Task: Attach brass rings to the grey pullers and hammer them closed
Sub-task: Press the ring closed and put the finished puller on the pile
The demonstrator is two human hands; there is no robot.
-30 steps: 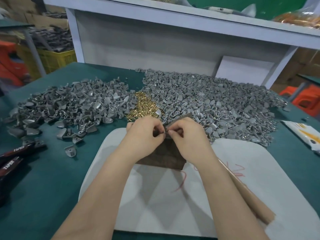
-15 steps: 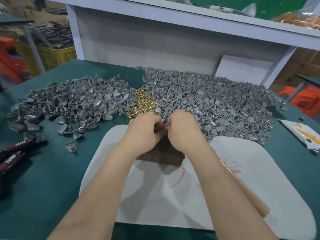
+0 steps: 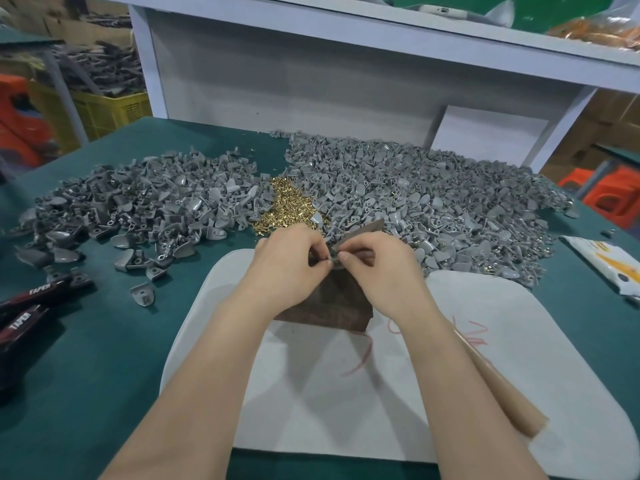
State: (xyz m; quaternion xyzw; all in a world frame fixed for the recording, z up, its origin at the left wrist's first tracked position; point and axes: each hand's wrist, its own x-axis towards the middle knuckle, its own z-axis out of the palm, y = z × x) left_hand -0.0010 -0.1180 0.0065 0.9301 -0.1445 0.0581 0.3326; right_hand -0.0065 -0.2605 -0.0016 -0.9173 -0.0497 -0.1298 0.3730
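My left hand (image 3: 287, 268) and my right hand (image 3: 384, 271) meet fingertip to fingertip over a dark block (image 3: 332, 308) on the white mat (image 3: 467, 341). Between the thumbs and forefingers they pinch a small grey puller (image 3: 333, 259); I cannot see a ring on it. My right hand also holds a hammer: its wooden handle (image 3: 495, 386) runs back under the forearm and its head (image 3: 363, 227) sticks out beyond the knuckles. A small heap of brass rings (image 3: 284, 209) lies just past the hands, between two big piles of grey pullers (image 3: 433, 202) (image 3: 138, 206).
Black tool handles marked TAPER (image 3: 31, 299) lie at the left table edge. A white and yellow packet (image 3: 609, 265) lies at the right. A white shelf frame (image 3: 311, 81) closes the back of the green table. Loose pullers (image 3: 142, 294) are scattered left of the mat.
Both hands stay together over the block. Half a second ago the hammer head was hidden behind the right hand; now it shows again beyond the knuckles.
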